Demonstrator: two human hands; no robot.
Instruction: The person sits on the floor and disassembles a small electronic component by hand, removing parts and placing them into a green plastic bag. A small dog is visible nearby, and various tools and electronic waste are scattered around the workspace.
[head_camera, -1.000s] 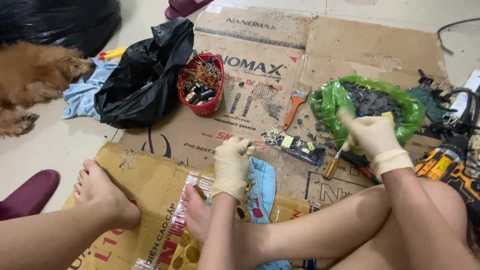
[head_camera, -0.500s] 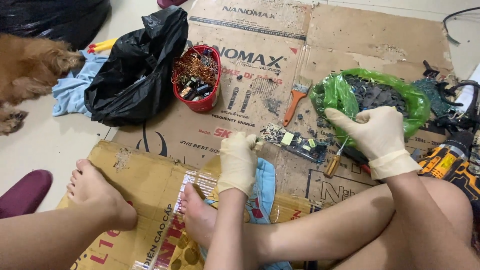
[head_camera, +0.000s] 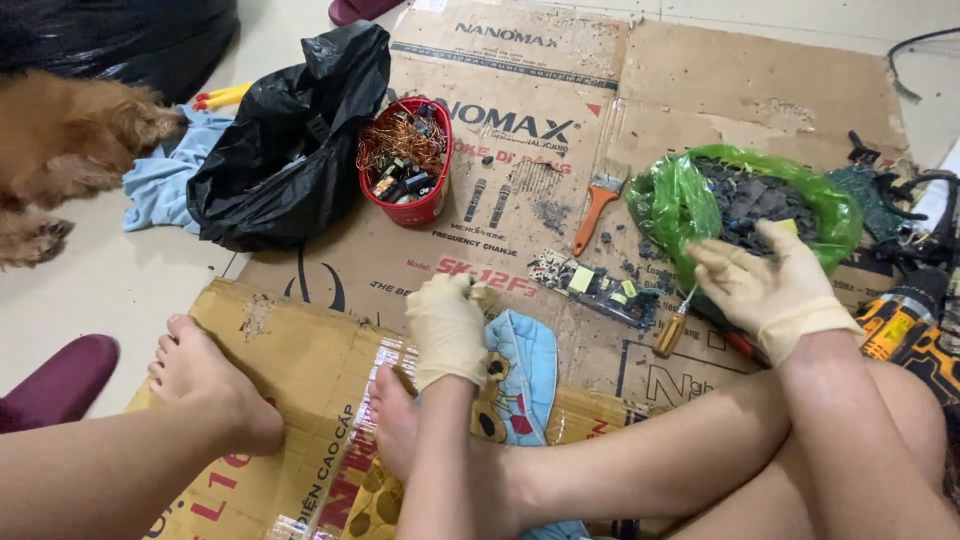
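Note:
I sit on flattened cardboard (head_camera: 700, 90) with bare legs and cream gloves on both hands. My left hand (head_camera: 447, 328) rests knuckles up beside my foot, fingers curled; whether anything small is inside is hidden. My right hand (head_camera: 772, 288) hovers with fingers spread at the near edge of a green plastic bag (head_camera: 672, 200) filled with dark small parts. Between the hands lies a small circuit board (head_camera: 596, 285). An orange-handled screwdriver (head_camera: 671, 330) lies just left of my right hand.
A red bowl (head_camera: 418, 210) of copper wire and parts stands beside a black plastic bag (head_camera: 285, 140). An orange-handled paintbrush (head_camera: 597, 205) lies mid-cardboard. A yellow drill (head_camera: 905, 335) sits at the right. A brown dog (head_camera: 70, 140) lies at the left near a dark red slipper (head_camera: 55, 380).
My right hand has come back from over the green bag to its near edge, fingers spreading. My left hand has barely moved.

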